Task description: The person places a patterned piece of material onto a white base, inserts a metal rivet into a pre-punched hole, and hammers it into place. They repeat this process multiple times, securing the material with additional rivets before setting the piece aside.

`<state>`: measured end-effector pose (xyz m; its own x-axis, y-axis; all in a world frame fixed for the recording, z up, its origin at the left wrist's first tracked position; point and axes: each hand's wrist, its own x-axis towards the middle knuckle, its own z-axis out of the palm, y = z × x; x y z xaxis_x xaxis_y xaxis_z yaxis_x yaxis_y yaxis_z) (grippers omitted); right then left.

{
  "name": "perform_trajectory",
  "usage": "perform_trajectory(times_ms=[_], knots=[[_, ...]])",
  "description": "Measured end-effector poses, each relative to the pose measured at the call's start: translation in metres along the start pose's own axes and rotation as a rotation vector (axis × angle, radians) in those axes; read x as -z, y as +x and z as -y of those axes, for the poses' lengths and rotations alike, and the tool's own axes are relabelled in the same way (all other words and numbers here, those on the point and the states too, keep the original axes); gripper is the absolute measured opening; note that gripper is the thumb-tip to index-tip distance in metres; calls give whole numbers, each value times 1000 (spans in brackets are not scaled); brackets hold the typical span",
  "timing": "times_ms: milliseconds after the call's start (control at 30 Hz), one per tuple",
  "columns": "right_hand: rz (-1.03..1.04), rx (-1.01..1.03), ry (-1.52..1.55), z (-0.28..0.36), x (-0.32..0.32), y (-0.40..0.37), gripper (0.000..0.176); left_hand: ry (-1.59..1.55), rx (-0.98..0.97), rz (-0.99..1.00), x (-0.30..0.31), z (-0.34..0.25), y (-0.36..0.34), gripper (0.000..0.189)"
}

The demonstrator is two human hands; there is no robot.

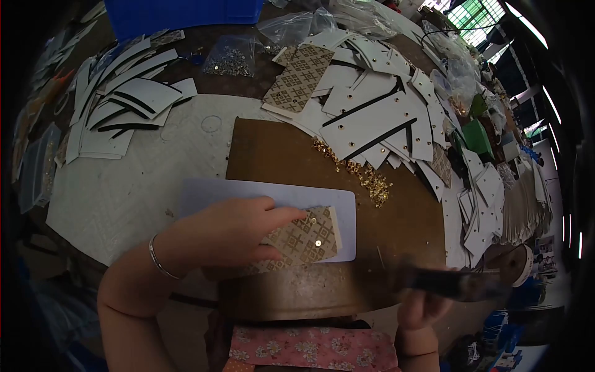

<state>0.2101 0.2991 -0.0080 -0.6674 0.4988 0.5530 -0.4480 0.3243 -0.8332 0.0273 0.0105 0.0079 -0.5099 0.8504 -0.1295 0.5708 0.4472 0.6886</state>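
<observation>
Patterned piece [300, 242], two shiny studs [318, 243] showing, flat on a pale sheet [273, 192] at the near left of the brown board [279, 149] — left hand [248, 226] resting over it, thumb and forefinger spread apart upon its surface. Right hand [424, 310] off the board's near right corner, fingers wrapped round a dark tool [443, 284], blurred. Gold rivets [375, 185] strewn on the board's far right part — heaped white pieces [369, 124] overlapping its far right corner.

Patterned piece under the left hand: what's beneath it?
A pale sheet shows past its upper and right edges, on the brown board. What the patterned piece and left hand cover can't be seen.
</observation>
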Motion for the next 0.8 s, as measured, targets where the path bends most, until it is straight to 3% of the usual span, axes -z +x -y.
perform_trajectory(times_ms=[33,100,167,300,367,400,467,500,567,600,667,700,767,800], knots=[[-3,3,0,1,-1,8,30,-18,6,14,1,-1,0,67],[887,263,-685,-2,-3,36,35,-26,4,29,5,-3,1,65],[888,286,-622,-7,13,49,39,-27,9,56,6,-3,1,61],[713,55,-842,-17,55,80,40,-150,-35,-2,10,-5,-1,56],[573,-72,-971,-36,71,89,39,-389,-168,-230,11,-9,-1,59],[566,-71,-972,-40,68,93,39,-384,-173,-228,12,-14,-3,59],[519,172,-1025,-49,52,102,38,-703,-14,-77,18,-23,-13,54],[512,167,-1023,-47,37,107,38,-697,-12,-71,25,-24,-16,54],[688,353,-965,-38,-6,111,37,-287,104,399,39,-23,-19,50],[720,418,-946,-41,-25,109,35,-279,108,404,41,-22,-19,50],[743,480,-924,-53,-61,109,34,-145,2,637,43,-19,-15,50],[725,532,-940,-63,-77,111,30,-142,3,643,40,-18,-14,50],[713,574,-953,-84,-88,115,27,-355,-151,194,24,-16,-14,53],[714,605,-959,-95,-91,116,26,-360,-146,195,16,-14,-9,53]])
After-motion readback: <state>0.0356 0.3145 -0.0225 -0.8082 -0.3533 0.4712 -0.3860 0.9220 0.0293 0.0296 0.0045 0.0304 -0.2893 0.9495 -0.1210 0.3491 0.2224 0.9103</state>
